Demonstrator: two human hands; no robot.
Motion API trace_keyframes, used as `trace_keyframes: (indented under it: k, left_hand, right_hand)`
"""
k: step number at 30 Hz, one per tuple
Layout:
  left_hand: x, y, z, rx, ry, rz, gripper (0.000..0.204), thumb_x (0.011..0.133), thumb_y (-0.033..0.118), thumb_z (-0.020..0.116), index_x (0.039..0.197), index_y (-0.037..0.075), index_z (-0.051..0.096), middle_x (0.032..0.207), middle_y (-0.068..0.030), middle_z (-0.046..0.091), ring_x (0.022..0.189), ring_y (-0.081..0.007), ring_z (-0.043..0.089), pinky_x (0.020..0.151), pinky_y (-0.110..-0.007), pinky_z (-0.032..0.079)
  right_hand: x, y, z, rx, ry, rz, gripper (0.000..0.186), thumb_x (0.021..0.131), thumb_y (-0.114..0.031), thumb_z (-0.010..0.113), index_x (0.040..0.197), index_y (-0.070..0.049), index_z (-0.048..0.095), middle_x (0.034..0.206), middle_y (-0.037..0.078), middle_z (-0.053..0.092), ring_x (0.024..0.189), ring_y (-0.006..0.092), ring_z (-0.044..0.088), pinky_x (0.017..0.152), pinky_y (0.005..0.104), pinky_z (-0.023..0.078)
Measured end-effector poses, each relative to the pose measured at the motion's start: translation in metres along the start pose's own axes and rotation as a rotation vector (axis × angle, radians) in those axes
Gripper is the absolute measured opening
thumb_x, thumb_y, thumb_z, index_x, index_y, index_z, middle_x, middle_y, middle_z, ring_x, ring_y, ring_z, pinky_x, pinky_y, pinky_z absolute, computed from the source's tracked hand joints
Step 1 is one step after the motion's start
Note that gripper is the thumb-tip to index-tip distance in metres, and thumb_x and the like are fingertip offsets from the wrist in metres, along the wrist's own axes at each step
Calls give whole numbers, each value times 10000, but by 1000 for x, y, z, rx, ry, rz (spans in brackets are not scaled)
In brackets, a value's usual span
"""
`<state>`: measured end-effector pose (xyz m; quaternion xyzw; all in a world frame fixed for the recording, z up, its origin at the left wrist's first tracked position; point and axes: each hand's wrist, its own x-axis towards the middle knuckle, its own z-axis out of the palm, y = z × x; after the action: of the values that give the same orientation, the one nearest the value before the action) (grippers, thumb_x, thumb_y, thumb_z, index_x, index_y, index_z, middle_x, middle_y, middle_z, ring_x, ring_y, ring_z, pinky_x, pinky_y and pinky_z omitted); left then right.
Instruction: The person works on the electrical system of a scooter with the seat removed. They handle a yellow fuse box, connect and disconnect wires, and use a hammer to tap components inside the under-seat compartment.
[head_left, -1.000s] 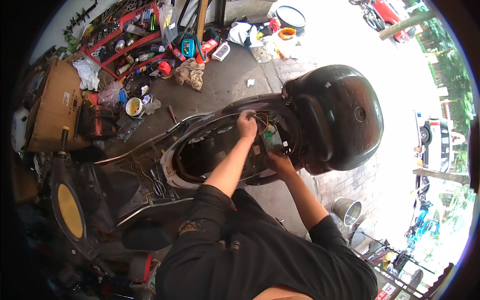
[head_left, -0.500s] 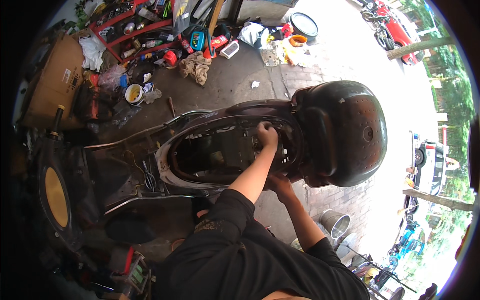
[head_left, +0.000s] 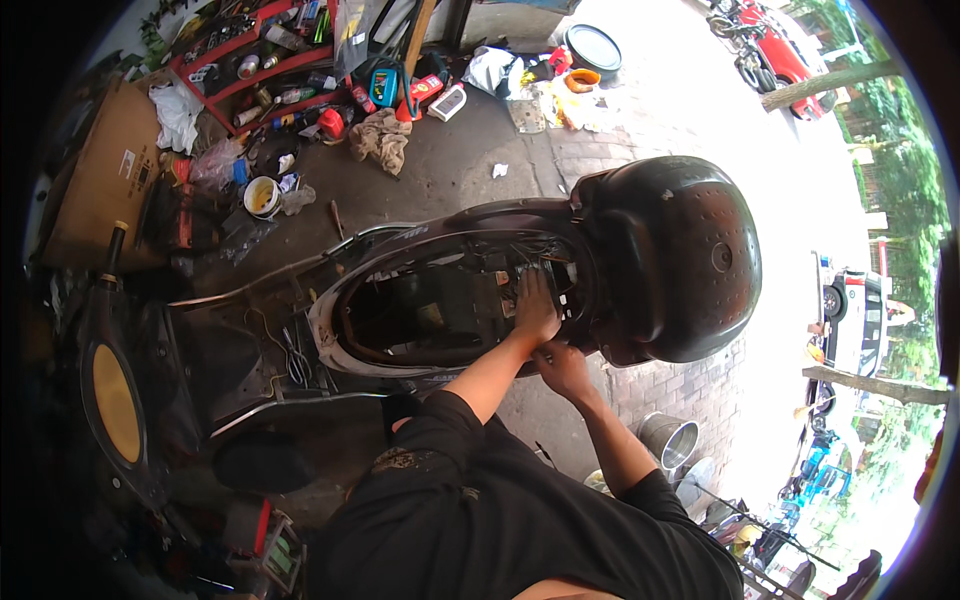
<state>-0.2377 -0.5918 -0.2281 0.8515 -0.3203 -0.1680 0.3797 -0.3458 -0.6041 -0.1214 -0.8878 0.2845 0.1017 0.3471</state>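
Observation:
A dark scooter (head_left: 470,213) lies across the view, its seat off and the oval body opening (head_left: 385,300) exposed. My left hand (head_left: 537,308) reaches into the rear part of this opening, fingers stretched out over small parts and wiring; I see nothing gripped in it. Close by, at the near rim, my right hand (head_left: 563,370) has its fingers curled together beside the left wrist. What those fingers pinch, if anything, is hidden. Just right of both hands sits the brown-black top box (head_left: 680,260) on the scooter's tail.
Handlebars with a tan oval panel (head_left: 115,405) stand at left. Beyond the scooter are a red shelf (head_left: 215,95) of bottles, a large cardboard box (head_left: 105,170), a white bucket (head_left: 262,197) and a rag (head_left: 380,140). A metal pail (head_left: 670,440) stands on the paving at right.
My left hand has drawn nearer to me, its fingers going from curled to stretched. My right hand has come up at the near rim, closer to the left wrist. The view has shifted slightly.

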Motion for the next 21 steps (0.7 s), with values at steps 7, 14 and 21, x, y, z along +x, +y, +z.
trace_keyframes:
  k: [7,14,21]
  left_hand:
    - [-9,-2,13,-22,64,102,813,833,303,576,1430,-163,279,1519,-341,233,1451,-481,157,1195,-542,133]
    - [-4,-17,8,-181,138,98,856,858,375,612,1428,-159,264,1504,-355,245,1429,-500,190,1185,-548,147]
    - [-29,14,2,-165,169,206,863,814,280,692,1434,-141,264,1464,-374,299,1380,-524,278,1156,-565,229]
  right_hand:
    - [51,2,-30,-89,395,-220,398,894,-270,647,1184,-3,594,1229,240,578,1118,419,582,910,452,498]
    - [103,43,7,-225,36,-7,747,931,-316,576,1498,45,252,1567,318,153,1387,486,326,1102,462,379]
    - [173,126,50,-99,403,11,675,991,-369,488,1493,28,274,1527,368,203,1335,521,382,1048,470,426]
